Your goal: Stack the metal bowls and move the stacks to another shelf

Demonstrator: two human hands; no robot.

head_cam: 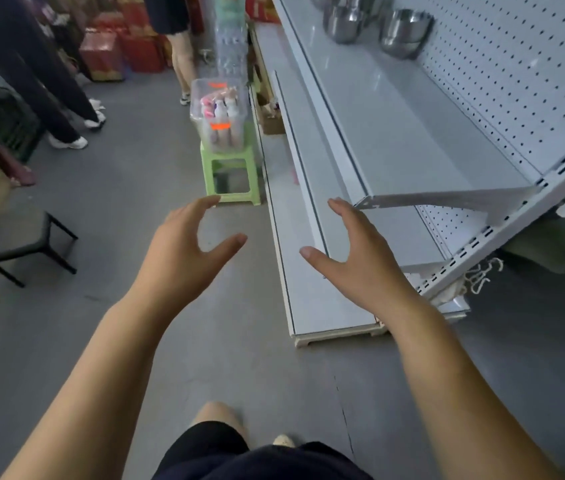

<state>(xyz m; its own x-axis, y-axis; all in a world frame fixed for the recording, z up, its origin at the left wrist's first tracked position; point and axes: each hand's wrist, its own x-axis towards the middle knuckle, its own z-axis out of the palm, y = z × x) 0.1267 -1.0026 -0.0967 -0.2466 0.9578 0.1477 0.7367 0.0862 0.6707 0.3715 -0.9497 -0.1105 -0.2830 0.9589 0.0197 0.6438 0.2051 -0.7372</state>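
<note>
Several shiny metal bowls sit at the far end of the upper grey shelf (395,109); one stack of bowls (404,31) stands by the pegboard, another bowl (343,24) to its left. My left hand (184,251) and my right hand (360,258) are held out in front of me, palms facing each other, fingers spread and holding nothing. Both hover above the floor, level with the near end of the lower shelf (312,188), far from the bowls.
A green plastic stool (231,178) carrying a clear bin of bottles (220,116) stands in the aisle by the shelves. A dark stool (21,240) stands at the left. Other people's legs (49,91) are in the aisle at the back. Red boxes are stacked behind them.
</note>
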